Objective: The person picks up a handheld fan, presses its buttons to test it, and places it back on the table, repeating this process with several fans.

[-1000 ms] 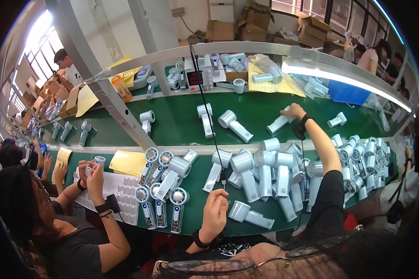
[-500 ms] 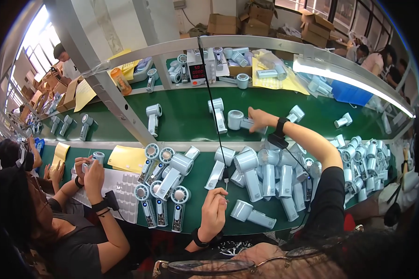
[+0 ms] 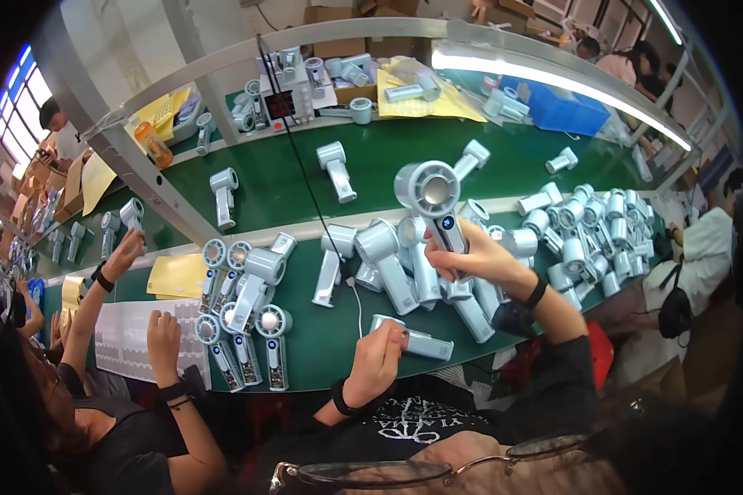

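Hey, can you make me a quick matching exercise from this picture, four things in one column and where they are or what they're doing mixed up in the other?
Column one:
1. Right hand
2. Blue bin
3. Left hand
4. Orange bottle

Column two:
A. Close beside the white cable
B. At the back left, beside the slanting metal post
C. Gripping a light-blue handheld fan
D. At the back right, partly behind the light tube

Right pairs: 1-C, 2-D, 3-A, 4-B
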The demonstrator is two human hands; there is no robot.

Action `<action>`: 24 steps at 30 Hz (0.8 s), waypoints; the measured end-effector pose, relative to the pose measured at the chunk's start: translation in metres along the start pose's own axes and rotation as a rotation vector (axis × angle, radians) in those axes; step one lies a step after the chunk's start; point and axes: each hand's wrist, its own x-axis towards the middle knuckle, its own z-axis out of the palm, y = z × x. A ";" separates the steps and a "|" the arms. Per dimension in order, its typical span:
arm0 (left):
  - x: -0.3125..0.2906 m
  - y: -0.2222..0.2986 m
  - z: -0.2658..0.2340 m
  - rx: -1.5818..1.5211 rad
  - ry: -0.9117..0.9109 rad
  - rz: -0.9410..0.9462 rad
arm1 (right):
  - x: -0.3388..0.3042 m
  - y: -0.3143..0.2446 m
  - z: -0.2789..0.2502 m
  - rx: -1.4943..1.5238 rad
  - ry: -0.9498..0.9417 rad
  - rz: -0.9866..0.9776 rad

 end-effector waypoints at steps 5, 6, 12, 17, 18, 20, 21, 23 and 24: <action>0.013 0.010 0.029 -0.024 -0.057 0.190 | -0.024 0.046 0.041 0.654 0.061 -0.336; 0.014 0.013 0.032 -0.026 -0.059 0.180 | -0.026 0.049 0.046 0.707 0.086 -0.378; 0.019 0.021 0.048 -0.054 0.031 0.219 | -0.028 0.063 0.060 1.133 0.026 -0.499; 0.025 0.024 0.053 -0.068 0.176 0.166 | -0.020 0.067 0.077 1.090 0.227 -0.389; 0.025 0.025 0.052 -0.066 0.178 0.164 | -0.018 0.068 0.079 1.079 0.249 -0.392; 0.026 0.027 0.050 -0.046 0.167 0.116 | -0.016 0.071 0.082 1.054 0.297 -0.398; 0.026 0.027 0.049 -0.036 0.161 0.092 | -0.015 0.073 0.082 1.056 0.296 -0.397; 0.025 0.024 0.047 -0.022 0.155 0.075 | -0.011 0.081 0.081 0.966 0.270 -0.506; 0.025 0.023 0.046 -0.010 0.148 0.059 | -0.010 0.084 0.080 0.920 0.258 -0.560</action>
